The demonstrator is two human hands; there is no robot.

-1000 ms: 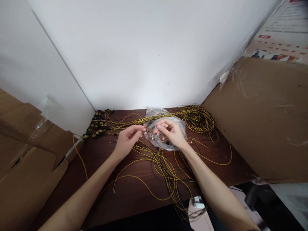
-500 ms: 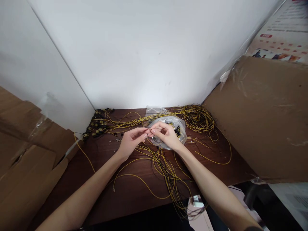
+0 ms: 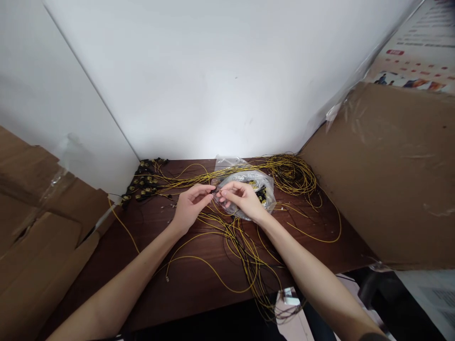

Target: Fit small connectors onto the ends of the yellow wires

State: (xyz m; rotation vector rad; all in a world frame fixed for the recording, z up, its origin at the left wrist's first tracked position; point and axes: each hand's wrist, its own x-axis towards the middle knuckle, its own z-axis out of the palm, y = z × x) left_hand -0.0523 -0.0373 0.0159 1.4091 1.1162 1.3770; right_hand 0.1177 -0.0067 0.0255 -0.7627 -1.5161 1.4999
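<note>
A white wall [image 3: 192,80] closes the rear and cardboard panels [image 3: 387,189] bound both sides of the brown tabletop [image 3: 192,293], whose front edge crosses the bottom of the frame; print on the sheet [image 3: 415,54] at upper right is too small to read. Yellow-and-black wires [image 3: 289,175] run past a transparent plastic bag [image 3: 270,189]. At centre, the left hand [image 3: 192,206] pinches a small dark part [image 3: 213,190]; the right hand [image 3: 243,201] has thumb and index finger pressed together just beside it, contents indistinct
</note>
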